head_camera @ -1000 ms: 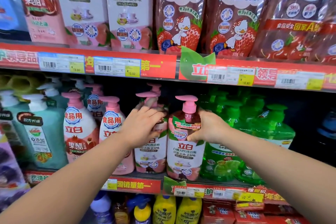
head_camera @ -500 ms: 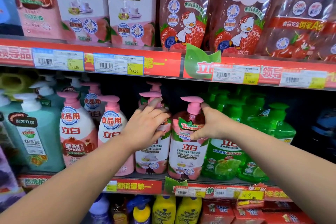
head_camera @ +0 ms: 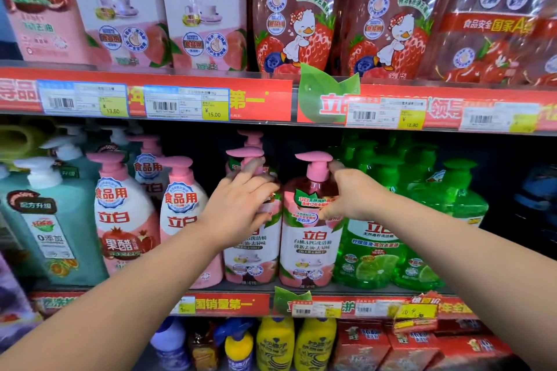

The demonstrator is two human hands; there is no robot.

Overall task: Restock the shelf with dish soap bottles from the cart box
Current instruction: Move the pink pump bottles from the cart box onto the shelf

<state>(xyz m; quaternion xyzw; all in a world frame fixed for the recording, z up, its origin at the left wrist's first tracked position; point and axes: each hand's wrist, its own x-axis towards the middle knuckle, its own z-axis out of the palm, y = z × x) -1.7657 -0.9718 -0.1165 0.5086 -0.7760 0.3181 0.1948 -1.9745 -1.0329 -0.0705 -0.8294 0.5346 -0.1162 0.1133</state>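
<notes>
The left peach bottle (head_camera: 251, 253) and the right peach bottle (head_camera: 307, 247) are stood upright, touching, on the shelf (head_camera: 229, 304), beside green bottles (head_camera: 370, 250). The left one is touched by the left hand (head_camera: 241, 208) with nearly straight fingers. The right one's neck is pinched by the right hand (head_camera: 352, 196).
</notes>
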